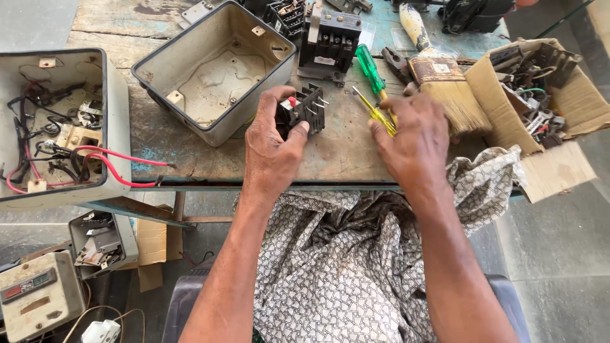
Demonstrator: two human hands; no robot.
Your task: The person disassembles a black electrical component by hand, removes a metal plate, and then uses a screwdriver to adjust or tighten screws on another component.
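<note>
A small black relay (pixel 304 109) with a red button sits on the desk (pixel 343 152), just right of the empty grey metal box (pixel 216 70), clamped in the left hand (pixel 273 143). Right of the relay, the right hand (pixel 413 140) closes on a yellow screwdriver (pixel 375 113), near a brush (pixel 445 82).

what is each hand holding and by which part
The left hand grips a small black electrical switch block by its near side, thumb and fingers around the body. The right hand holds a yellow-handled screwdriver by its handle.
</note>
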